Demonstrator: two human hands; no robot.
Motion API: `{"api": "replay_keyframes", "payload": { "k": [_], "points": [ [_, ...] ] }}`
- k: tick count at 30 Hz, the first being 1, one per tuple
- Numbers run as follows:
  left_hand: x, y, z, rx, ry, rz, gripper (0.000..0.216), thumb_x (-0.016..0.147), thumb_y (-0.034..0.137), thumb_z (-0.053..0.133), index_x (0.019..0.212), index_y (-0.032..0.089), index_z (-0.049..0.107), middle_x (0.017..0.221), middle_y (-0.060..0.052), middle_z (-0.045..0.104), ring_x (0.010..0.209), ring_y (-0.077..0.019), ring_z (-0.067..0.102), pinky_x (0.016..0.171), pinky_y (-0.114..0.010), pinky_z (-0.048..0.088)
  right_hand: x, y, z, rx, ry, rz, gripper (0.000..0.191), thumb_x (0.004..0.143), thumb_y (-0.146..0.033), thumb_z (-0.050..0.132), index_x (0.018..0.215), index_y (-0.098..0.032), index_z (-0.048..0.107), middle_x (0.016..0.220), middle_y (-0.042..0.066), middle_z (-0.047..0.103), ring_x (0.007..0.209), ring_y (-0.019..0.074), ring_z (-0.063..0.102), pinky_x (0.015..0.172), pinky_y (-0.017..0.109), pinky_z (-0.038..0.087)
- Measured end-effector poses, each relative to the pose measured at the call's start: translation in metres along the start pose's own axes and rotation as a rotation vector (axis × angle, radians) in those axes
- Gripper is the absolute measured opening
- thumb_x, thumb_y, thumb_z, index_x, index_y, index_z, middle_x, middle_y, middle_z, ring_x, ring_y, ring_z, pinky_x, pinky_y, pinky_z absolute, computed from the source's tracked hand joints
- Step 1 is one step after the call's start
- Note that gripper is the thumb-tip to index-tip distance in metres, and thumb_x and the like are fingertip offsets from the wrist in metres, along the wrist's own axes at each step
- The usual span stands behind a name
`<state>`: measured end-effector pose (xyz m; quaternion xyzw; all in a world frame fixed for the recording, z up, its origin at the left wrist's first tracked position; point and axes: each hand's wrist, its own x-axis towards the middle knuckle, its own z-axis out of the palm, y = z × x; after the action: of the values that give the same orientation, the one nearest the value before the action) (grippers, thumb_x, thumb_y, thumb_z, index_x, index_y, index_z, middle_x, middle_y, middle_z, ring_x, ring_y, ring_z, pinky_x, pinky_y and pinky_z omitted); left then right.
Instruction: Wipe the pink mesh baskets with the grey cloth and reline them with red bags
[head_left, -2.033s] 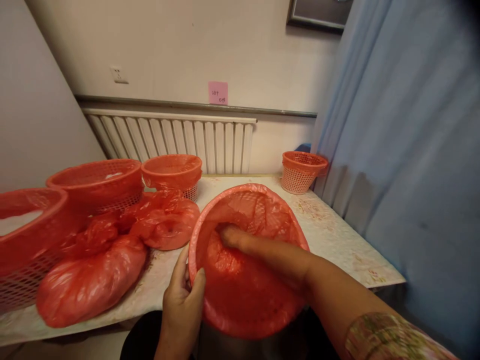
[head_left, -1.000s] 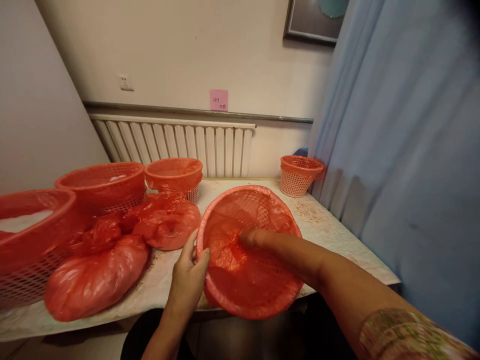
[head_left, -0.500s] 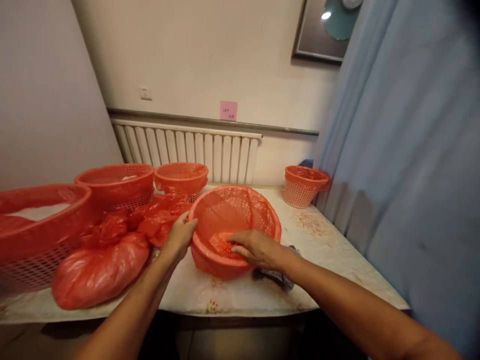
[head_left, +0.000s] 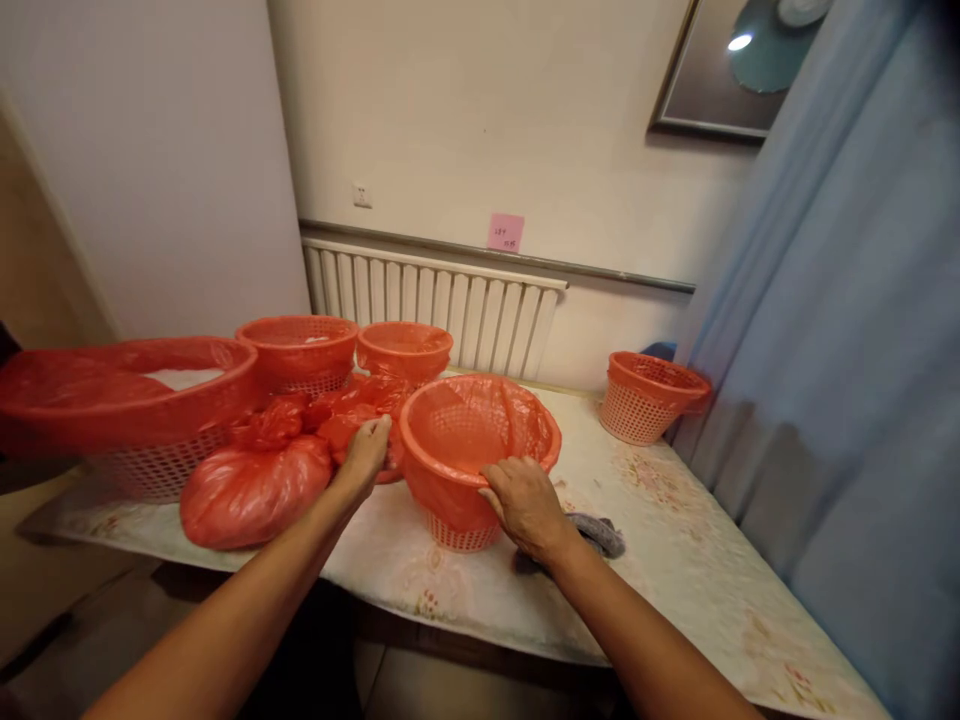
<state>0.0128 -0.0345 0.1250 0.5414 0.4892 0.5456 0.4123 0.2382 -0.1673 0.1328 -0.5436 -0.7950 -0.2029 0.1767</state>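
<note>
A red mesh basket [head_left: 463,535] stands upright near the middle of the table, its inside and rim covered by a red plastic bag [head_left: 450,440]. My right hand [head_left: 523,505] grips the near right part of that lined rim, fingers over the edge and thumb outside. Just left of the basket, my left hand [head_left: 367,450] is closed in front of some loose red plastic bags [head_left: 341,410]; whether it pinches one of them is hidden. A knotted, filled red bag [head_left: 255,490] lies left of my left forearm.
At the left are a large lined basket [head_left: 169,465] with white material inside, and two more lined baskets [head_left: 298,380] [head_left: 405,345] behind. A grey cloth [head_left: 600,535] lies right of my right hand. Another basket [head_left: 637,410] stands by the blue curtain [head_left: 817,350].
My right hand has come up out of the basket onto its near rim. My left hand has let go of the left rim and moved beside it. The basket now stands more upright.
</note>
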Motion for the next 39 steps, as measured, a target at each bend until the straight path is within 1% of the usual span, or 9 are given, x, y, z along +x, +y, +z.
{"api": "replay_keyframes", "payload": {
  "k": [3,6,10,14,19,22,27,33,39],
  "points": [
    [-0.019,0.000,-0.006,0.170,0.103,0.167,0.027,0.084,0.036,0.045,0.094,0.015,0.058,0.079,-0.005,0.058,0.069,-0.0197,0.057,0.065,-0.036,0.052,-0.002,0.000,0.005,-0.011,0.041,0.000,0.008,0.091,-0.030,0.057,0.092,-0.022,0.057,0.084,0.003,0.062,0.079,0.0204,0.051,0.070,0.033,0.030],
    [-0.049,0.009,0.001,0.310,0.102,0.420,0.031,0.087,0.029,0.044,0.112,0.015,0.056,0.106,-0.011,0.057,0.103,-0.0250,0.052,0.096,-0.045,0.042,-0.004,-0.001,0.008,-0.027,0.065,0.001,0.009,0.091,-0.031,0.056,0.090,-0.022,0.056,0.082,0.003,0.061,0.078,0.0206,0.050,0.070,0.033,0.029],
    [-0.088,0.020,0.022,0.448,-0.152,0.731,0.031,0.091,0.023,0.045,0.119,0.019,0.056,0.113,-0.008,0.060,0.110,-0.0219,0.050,0.104,-0.041,0.037,-0.004,-0.003,0.007,-0.048,0.079,0.011,0.012,0.092,-0.032,0.055,0.087,-0.021,0.056,0.082,0.004,0.061,0.078,0.0205,0.050,0.069,0.033,0.027],
    [-0.102,0.015,0.039,0.600,-0.334,0.934,0.024,0.094,0.024,0.045,0.114,0.020,0.058,0.105,-0.006,0.064,0.102,-0.0211,0.054,0.104,-0.043,0.034,-0.005,-0.006,0.006,-0.042,0.092,0.025,0.017,0.094,-0.035,0.051,0.086,-0.021,0.056,0.081,0.004,0.061,0.077,0.0199,0.049,0.069,0.033,0.028],
    [-0.097,0.008,0.047,0.712,-0.314,0.975,0.025,0.097,0.031,0.040,0.103,0.019,0.060,0.088,-0.005,0.061,0.087,-0.0221,0.049,0.090,-0.043,0.037,-0.007,-0.010,0.004,-0.014,0.093,0.030,0.018,0.094,-0.035,0.049,0.086,-0.020,0.057,0.082,0.005,0.062,0.078,0.0202,0.050,0.071,0.033,0.030],
    [-0.095,0.008,0.048,0.746,-0.295,0.978,0.030,0.098,0.034,0.035,0.094,0.018,0.061,0.082,-0.004,0.059,0.083,-0.0217,0.047,0.085,-0.041,0.036,-0.008,-0.004,-0.002,0.132,0.087,-0.006,0.019,0.094,-0.037,0.049,0.094,-0.020,0.059,0.086,0.005,0.063,0.081,0.0199,0.052,0.073,0.032,0.035],
    [-0.090,0.005,0.043,0.770,-0.293,0.989,0.031,0.099,0.033,0.033,0.090,0.019,0.059,0.082,-0.004,0.057,0.082,-0.0211,0.045,0.084,-0.040,0.034,-0.020,0.027,-0.014,0.413,0.293,-0.017,0.028,0.096,-0.031,0.043,0.121,-0.021,0.052,0.109,0.009,0.062,0.102,0.0210,0.054,0.090,0.037,0.041],
    [-0.079,0.002,0.035,0.761,-0.356,1.006,0.031,0.098,0.034,0.033,0.089,0.020,0.059,0.082,-0.003,0.056,0.082,-0.0207,0.045,0.083,-0.038,0.035,-0.037,0.052,-0.001,0.189,0.153,-0.075,0.021,0.096,-0.032,0.043,0.106,-0.020,0.058,0.097,0.007,0.062,0.096,0.0225,0.051,0.096,0.043,0.036],
    [-0.057,0.011,0.018,0.736,-0.439,1.013,0.029,0.096,0.037,0.040,0.089,0.019,0.061,0.082,-0.003,0.058,0.082,-0.0203,0.047,0.082,-0.038,0.037,-0.026,0.029,0.004,0.031,0.123,-0.023,0.027,0.097,-0.037,0.040,0.086,-0.019,0.057,0.082,0.006,0.058,0.079,0.0206,0.046,0.075,0.034,0.035]
  ]
}}
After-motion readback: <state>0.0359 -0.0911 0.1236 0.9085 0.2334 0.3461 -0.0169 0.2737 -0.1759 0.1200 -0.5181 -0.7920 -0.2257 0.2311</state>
